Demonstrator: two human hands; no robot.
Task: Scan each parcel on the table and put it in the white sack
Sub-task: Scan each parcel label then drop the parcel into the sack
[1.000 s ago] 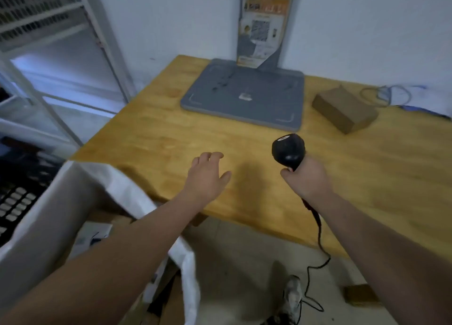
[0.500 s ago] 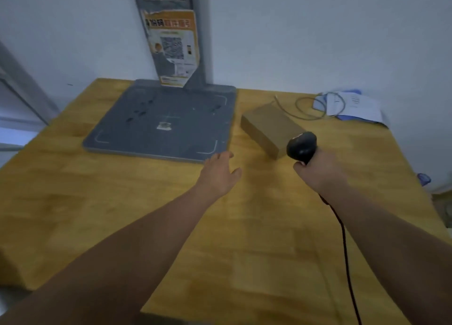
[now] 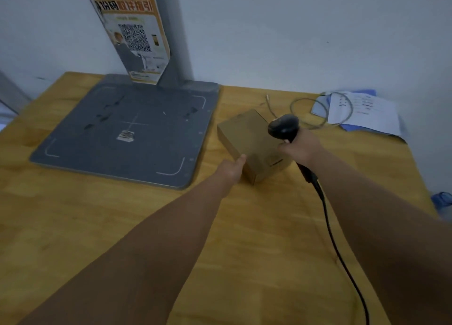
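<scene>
A brown cardboard parcel (image 3: 252, 139) lies on the wooden table (image 3: 220, 239), just right of the grey scanning plate. My left hand (image 3: 231, 169) touches the parcel's near left side, thumb at its top edge. The fingers are hidden behind the hand. My right hand (image 3: 302, 148) grips the handle of a black barcode scanner (image 3: 283, 127), whose head hangs over the parcel's far right corner. The scanner's black cable (image 3: 340, 249) trails back along my right arm. The white sack is out of view.
A grey scanning plate (image 3: 122, 131) with an upright post and an orange QR poster (image 3: 135, 31) stands at the back left. A coiled wire (image 3: 308, 109) and papers (image 3: 362, 112) lie at the back right by the wall. A blue object (image 3: 442, 200) sits beyond the table's right edge.
The view swung away from the sack to the table's back. My left hand reached forward from mid-table to the parcel's side. The right hand carried the scanner over the parcel.
</scene>
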